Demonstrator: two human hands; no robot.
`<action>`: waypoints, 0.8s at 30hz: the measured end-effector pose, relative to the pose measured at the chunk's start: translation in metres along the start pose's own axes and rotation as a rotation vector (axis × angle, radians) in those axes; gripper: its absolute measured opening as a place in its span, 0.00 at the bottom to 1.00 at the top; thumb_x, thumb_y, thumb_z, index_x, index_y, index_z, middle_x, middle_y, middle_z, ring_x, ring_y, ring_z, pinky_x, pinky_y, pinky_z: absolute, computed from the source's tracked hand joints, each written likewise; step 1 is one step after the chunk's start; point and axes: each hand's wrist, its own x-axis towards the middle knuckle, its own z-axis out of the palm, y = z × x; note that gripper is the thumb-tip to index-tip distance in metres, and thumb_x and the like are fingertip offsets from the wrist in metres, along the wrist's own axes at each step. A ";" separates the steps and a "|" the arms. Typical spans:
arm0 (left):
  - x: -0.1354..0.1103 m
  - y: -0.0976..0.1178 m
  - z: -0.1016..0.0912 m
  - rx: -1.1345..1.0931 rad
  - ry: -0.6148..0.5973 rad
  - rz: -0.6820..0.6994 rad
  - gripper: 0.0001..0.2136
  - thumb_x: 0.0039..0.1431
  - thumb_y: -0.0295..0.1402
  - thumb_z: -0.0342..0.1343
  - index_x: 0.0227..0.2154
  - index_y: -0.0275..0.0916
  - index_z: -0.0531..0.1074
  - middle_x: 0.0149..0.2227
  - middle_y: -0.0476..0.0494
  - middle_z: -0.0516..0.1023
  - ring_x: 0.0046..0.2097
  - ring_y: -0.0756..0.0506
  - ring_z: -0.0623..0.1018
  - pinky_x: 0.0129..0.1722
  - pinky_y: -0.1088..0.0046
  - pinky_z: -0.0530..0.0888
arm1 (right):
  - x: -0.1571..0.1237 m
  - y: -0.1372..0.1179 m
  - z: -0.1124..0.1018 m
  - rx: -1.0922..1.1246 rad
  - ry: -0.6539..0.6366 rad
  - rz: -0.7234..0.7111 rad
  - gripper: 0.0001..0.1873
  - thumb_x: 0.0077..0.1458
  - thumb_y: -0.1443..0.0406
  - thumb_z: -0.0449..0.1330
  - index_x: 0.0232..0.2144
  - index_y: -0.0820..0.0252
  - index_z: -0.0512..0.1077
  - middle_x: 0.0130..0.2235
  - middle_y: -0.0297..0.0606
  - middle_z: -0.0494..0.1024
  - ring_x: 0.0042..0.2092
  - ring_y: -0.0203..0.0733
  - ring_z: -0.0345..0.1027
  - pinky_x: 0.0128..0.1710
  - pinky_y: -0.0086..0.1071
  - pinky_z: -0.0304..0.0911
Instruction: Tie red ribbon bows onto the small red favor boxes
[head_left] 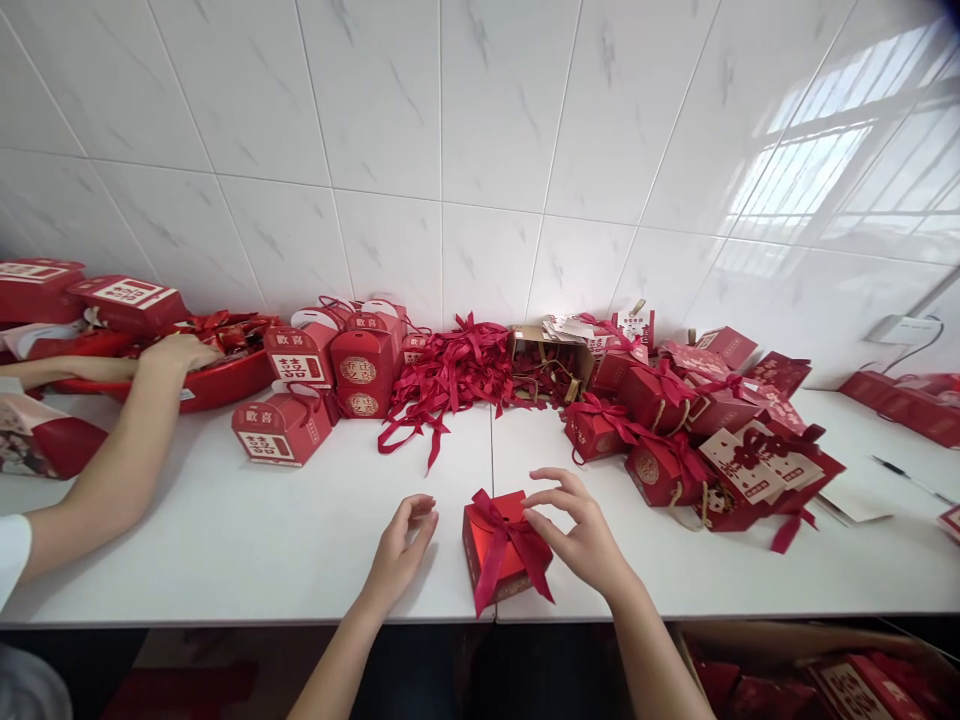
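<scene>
A small red gift box [491, 560] with a red ribbon bow on top sits near the front edge of the white table [300, 540]. My right hand [581, 535] hovers just right of it, fingers curled and apart, fingertips touching the bow. My left hand [401, 550] rests on the table just left of the box, fingers loosely curled, holding nothing.
A heap of loose red ribbons [450, 375] lies at the back centre. Finished red boxes [675, 420] pile up at the right, taller red boxes [360, 365] at the left. Another person's arm [112, 470] reaches into a red tray [217, 385] at the far left.
</scene>
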 end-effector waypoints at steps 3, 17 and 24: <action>-0.001 -0.002 0.000 -0.001 0.028 0.037 0.14 0.57 0.45 0.51 0.39 0.42 0.69 0.45 0.41 0.76 0.49 0.41 0.75 0.52 0.61 0.69 | 0.001 -0.011 0.004 -0.099 -0.084 -0.013 0.07 0.54 0.62 0.61 0.36 0.51 0.77 0.53 0.43 0.68 0.56 0.52 0.59 0.54 0.47 0.59; 0.002 -0.011 -0.001 -0.069 0.036 0.039 0.16 0.56 0.44 0.53 0.42 0.41 0.66 0.43 0.40 0.76 0.47 0.42 0.76 0.50 0.60 0.71 | -0.011 -0.056 -0.008 -0.098 -0.154 0.072 0.06 0.52 0.69 0.59 0.26 0.55 0.74 0.56 0.40 0.66 0.59 0.49 0.56 0.54 0.44 0.60; 0.002 -0.005 -0.001 -0.027 0.020 0.016 0.15 0.56 0.46 0.52 0.39 0.42 0.65 0.43 0.40 0.76 0.47 0.41 0.75 0.51 0.58 0.70 | 0.013 -0.046 -0.066 -0.010 -0.098 0.150 0.06 0.50 0.63 0.62 0.23 0.57 0.76 0.52 0.44 0.72 0.54 0.51 0.66 0.43 0.39 0.69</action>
